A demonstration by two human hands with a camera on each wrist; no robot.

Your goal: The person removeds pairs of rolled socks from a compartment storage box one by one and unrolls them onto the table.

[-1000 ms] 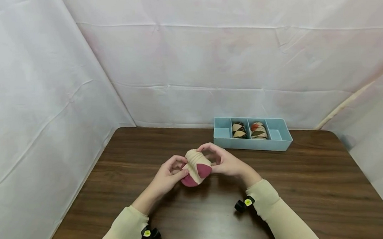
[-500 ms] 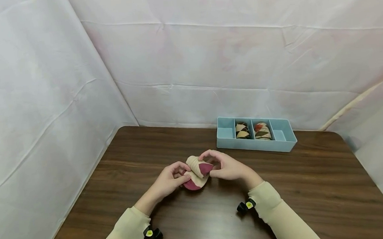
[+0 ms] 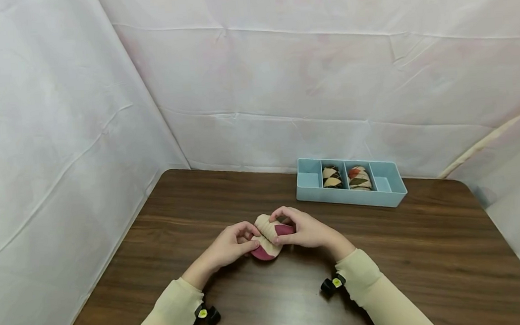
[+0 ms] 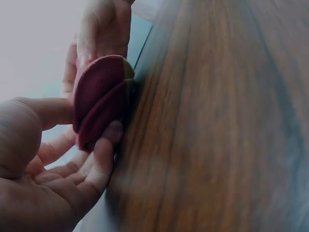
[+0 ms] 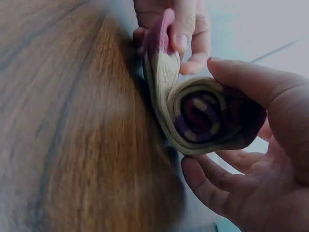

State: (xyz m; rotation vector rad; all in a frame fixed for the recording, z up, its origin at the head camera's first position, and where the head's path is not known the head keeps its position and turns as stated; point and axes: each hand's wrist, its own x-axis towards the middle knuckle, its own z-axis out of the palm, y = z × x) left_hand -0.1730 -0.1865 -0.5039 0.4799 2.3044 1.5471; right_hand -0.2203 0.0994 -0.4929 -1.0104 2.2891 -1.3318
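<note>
A cream sock bundle with maroon patches is held low over the table between both hands, partly rolled up. My left hand pinches its flat maroon end between thumb and fingers. Around the rolled part curls my right hand, thumb on the near side and fingers beyond. From the right wrist, the roll shows spiral layers of cream, maroon and purple, with a flat tail running to the left hand. The left wrist view shows the maroon end between thumb and fingertips.
A light blue divided box stands at the back of the wooden table, near the white cloth wall. Its two middle compartments hold a black-and-cream rolled sock bundle and a red, green and cream one.
Both hands have lowered slightly with the socks. The right thumb has come across onto the roll, covering part of its maroon patch. The head view has shifted slightly.
</note>
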